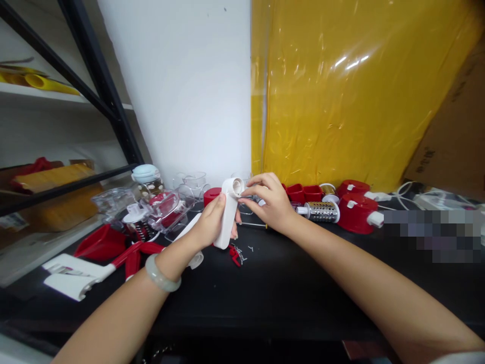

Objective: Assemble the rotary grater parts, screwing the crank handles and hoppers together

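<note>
My left hand [209,222], with a pale bangle on its wrist, is wrapped round a white plastic handle piece [228,215] and holds it upright over the black table [273,288]. My right hand [267,199] pinches at the round top end of that same white piece, fingers closed on it. Small red and white bits [237,253] lie on the table just below both hands.
Red round housings [356,212] and a perforated metal drum [322,211] lie to the right. Clear plastic parts [166,205], a red chute [102,242] and a white bracket [74,275] sit left. A yellow sheet [352,91] and cardboard stand behind. Shelving stands at far left.
</note>
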{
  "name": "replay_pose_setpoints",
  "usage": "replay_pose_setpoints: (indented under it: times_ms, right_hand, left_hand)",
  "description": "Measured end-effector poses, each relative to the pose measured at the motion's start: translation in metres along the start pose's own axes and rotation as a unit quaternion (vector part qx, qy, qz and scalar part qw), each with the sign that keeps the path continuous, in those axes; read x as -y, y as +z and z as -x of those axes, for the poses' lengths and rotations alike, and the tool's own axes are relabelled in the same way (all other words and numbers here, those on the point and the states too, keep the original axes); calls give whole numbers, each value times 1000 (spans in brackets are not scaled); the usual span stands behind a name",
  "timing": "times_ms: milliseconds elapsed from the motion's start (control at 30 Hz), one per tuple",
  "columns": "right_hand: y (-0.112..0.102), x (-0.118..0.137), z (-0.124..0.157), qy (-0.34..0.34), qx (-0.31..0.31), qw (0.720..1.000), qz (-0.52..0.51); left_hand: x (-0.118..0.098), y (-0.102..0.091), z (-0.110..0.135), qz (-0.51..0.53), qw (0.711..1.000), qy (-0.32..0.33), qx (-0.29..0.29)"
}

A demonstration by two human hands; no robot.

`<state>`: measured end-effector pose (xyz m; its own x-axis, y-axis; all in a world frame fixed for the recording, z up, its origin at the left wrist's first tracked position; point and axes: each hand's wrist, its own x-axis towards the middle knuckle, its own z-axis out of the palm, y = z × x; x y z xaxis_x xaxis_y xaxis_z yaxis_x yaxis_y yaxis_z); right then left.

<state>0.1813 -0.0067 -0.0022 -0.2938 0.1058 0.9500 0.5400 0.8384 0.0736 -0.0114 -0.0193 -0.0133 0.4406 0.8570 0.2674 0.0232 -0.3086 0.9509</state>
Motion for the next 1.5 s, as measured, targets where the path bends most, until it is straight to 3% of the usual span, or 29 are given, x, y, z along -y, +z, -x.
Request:
replay_pose_setpoints:
  times_ms: [133,333,467,633,1000,1267,1500]
  right_hand:
    - [-3,-1,-2,-35,22,999,19]
    - [1,3,4,-32,-9,999,25]
    - [4,9,7,-30,-63,997,38]
    - [4,13,6,-30,-77,995,51]
    - [1,9,5,-30,-49,997,51]
    - [3,10,4,-20,4,999,46]
    - [7,20,4,8,3,996,92]
  left_hand:
    - [4,0,0,-7,1000,-19,17]
    - [2,1,1,-7,999,-28,46]
    - [-2,8,4,5,999,-35,19]
    - [-6,17,6,1,998,-54,-34]
    - [-9,24,3,-1,994,-56,-97]
    - [-6,19,5,-4,995,-53,-85]
    - [-1,22,5,5,994,-64,-93]
